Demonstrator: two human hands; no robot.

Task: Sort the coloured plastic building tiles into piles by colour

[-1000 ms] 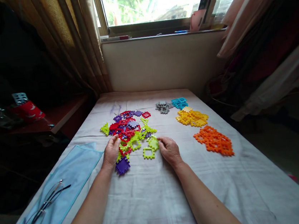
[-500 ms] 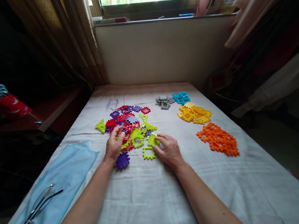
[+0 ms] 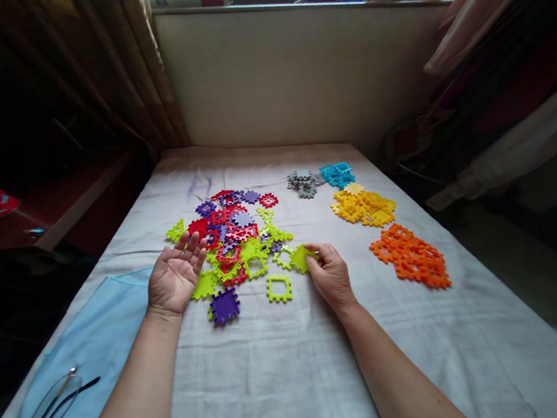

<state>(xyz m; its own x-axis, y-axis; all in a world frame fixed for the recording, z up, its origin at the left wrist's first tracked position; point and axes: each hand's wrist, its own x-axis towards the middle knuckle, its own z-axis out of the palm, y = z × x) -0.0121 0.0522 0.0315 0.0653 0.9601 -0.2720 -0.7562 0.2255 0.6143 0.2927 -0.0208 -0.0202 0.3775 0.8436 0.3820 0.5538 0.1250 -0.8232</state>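
Observation:
Between thumb and fingers, my right hand [image 3: 330, 273] pinches a lime-green building tile [image 3: 300, 259] with notched edges. My left hand [image 3: 173, 281] is palm up with its fingers apart and nothing in it, at the left side of a mixed pile of red, purple and lime tiles [image 3: 231, 234]. Close by its fingers lies a solid lime tile [image 3: 204, 284]. A purple square tile [image 3: 225, 305] rests on the sheet in front of the pile. A lime square frame tile [image 3: 279, 289] lies by itself between my hands.
Along the right are piles of orange tiles [image 3: 409, 256], yellow tiles [image 3: 363, 207], blue tiles [image 3: 338, 175] and grey tiles [image 3: 304, 184]. At the left, eyeglasses [image 3: 48, 416] lie on a light blue cloth [image 3: 101, 330]. A wall [image 3: 293, 76] stands behind the bed.
My left hand has moved left off the pile and turned palm up. My right hand has picked up a lime tile and shifted slightly right. The camera view has tilted down.

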